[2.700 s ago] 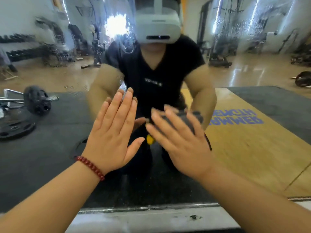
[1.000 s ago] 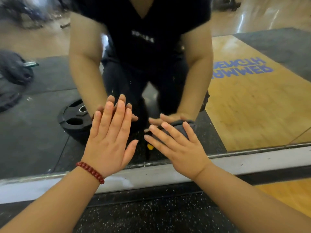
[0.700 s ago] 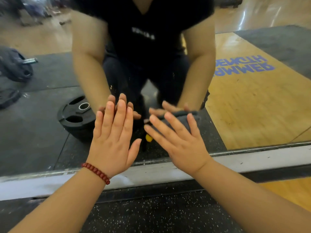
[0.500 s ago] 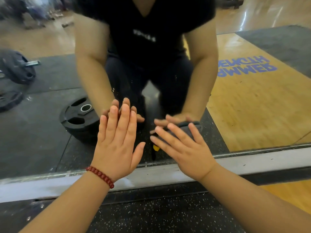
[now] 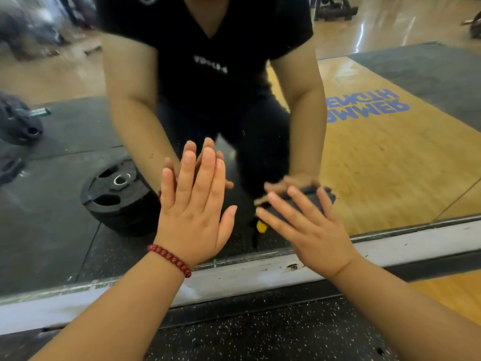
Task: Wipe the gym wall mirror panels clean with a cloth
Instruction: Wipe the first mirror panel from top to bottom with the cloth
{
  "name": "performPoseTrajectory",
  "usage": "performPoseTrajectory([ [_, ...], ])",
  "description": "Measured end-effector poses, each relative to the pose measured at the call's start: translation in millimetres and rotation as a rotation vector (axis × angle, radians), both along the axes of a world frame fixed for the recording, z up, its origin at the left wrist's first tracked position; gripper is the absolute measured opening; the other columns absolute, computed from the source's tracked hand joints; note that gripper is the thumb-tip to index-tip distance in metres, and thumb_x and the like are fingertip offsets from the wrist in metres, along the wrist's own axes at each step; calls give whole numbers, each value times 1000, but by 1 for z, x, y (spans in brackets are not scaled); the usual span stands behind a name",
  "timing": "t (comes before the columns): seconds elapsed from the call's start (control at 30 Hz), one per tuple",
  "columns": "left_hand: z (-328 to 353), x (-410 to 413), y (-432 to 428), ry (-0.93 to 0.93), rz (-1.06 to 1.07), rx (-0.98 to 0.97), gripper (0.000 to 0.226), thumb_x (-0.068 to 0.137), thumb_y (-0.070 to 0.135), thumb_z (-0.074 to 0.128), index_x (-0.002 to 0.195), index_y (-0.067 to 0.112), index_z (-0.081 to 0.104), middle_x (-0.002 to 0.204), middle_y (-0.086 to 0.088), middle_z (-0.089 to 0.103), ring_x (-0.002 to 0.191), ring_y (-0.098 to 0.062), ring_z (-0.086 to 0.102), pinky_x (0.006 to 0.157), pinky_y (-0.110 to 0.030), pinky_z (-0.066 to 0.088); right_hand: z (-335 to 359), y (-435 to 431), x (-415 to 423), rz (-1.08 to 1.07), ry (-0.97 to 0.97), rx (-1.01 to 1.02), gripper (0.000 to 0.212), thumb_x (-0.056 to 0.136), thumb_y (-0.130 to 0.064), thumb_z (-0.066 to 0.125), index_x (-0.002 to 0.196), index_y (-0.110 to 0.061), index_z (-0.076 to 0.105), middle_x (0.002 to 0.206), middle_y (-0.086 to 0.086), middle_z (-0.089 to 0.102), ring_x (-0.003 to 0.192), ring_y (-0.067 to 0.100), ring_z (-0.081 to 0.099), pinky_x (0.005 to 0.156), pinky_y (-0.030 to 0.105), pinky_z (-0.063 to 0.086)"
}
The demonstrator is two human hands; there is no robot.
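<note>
Gym flooring fills the lower part of the head view: black speckled rubber floor (image 5: 260, 337) underfoot, with a strip of yellow wood at the right. Above it runs a scuffed pale baseboard (image 5: 416, 246), and on that sits the bottom edge of the mirror (image 5: 390, 165), which takes up the rest of the frame. In the glass a crouching person in a black shirt is reflected, along with a weight plate (image 5: 117, 194) lying flat on the dark mat and reversed blue lettering on the wooden platform.

Both hands work low on the panel, close together but not touching. The left hand (image 5: 194, 204), a red bead bracelet (image 5: 170, 259) on its wrist, lies flat against the glass with fingers straight and together; it holds nothing, and most likely serves as a brace to steady the crouch while the other hand does the wiping. The right hand (image 5: 309, 227) spreads its fingers over a dark cloth (image 5: 309, 194) and presses it against the mirror just above the bottom edge, fingers straight, not curled round it. Spread fingers would push the cloth evenly, which suits rubbing a flat pane. A small yellow spot (image 5: 261, 226) shows in the reflection below the cloth; what it is cannot be told.

Judging by the position, the lowest strip of this panel is being wiped.
</note>
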State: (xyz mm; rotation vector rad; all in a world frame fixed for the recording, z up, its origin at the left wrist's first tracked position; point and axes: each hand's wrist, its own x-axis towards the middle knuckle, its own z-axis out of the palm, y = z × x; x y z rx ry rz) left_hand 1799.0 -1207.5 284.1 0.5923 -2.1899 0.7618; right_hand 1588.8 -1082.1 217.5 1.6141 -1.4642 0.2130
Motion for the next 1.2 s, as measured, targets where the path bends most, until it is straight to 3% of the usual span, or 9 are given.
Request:
performPoseTrajectory([
  [0.07, 0, 0, -1, -7, 7, -11, 84, 94, 42, 38, 155, 5, -6, 162, -8, -23, 149, -26, -20, 120, -45, -15, 41, -18, 10, 41, -130, -185, 68, 94, -9, 44, 156, -31, 26, 167, -2, 7, 153, 24, 0, 121, 52, 3],
  [0.17, 2, 2, 1, -35, 5, 10, 81, 96, 42, 35, 155, 5, -6, 162, -9, -21, 150, -27, -19, 121, -44, -14, 84, -34, 16, 86, -224, -328, 59, 99, -9, 43, 153, -30, 35, 162, -1, 23, 152, 23, -1, 120, 52, 5],
  [0.27, 8, 10, 6, -19, -14, 37, 72, 102, 41, 26, 156, 5, -3, 164, -8, -17, 151, -26, -13, 122, -45, -8, 68, -27, 12, 67, -170, -274, 58, 98, -10, 45, 153, -28, 36, 161, 0, 25, 153, 25, 3, 120, 54, 8],
  [0.37, 22, 15, 8, 11, -30, 24, 73, 101, 40, 29, 156, 5, -3, 163, -7, -18, 151, -25, -14, 122, -44, -8, 58, -16, 11, 18, -97, -175, 63, 95, -11, 50, 154, -27, 33, 163, -1, 22, 153, 26, 5, 119, 55, 7],
  [0.53, 34, 13, -1, -20, 15, 24, 78, 98, 39, 35, 156, 6, -7, 162, -7, -23, 150, -25, -18, 122, -43, -10, 121, -42, 37, 105, -188, -334, 51, 102, -11, 40, 150, -26, 42, 158, -2, 26, 146, 31, 25, 119, 53, 9],
  [0.73, 33, 14, -3, -32, 11, 23, 84, 93, 40, 39, 156, 6, -6, 162, -7, -22, 150, -25, -17, 122, -43, -9, 84, -12, 3, 5, -117, -231, 56, 100, -9, 37, 154, -25, 35, 164, 0, 19, 153, 27, 8, 119, 56, 10],
  [0.93, 34, -9, 16, 47, -39, 58, 78, 99, 41, 32, 155, 3, -6, 161, -9, -24, 150, -27, -17, 122, -46, -8, 129, -38, 33, 90, -111, -283, 51, 101, -15, 41, 151, -24, 40, 158, -2, 27, 146, 29, 25, 119, 54, 9],
  [1.2, 36, -31, 9, 62, 2, 1, 80, 98, 44, 31, 155, 3, -9, 160, -10, -27, 149, -27, -21, 121, -45, -13, 71, 17, -40, -40, -11, -87, 62, 99, -5, 32, 157, -24, 24, 163, 0, 23, 152, 28, 11, 120, 54, 11],
])
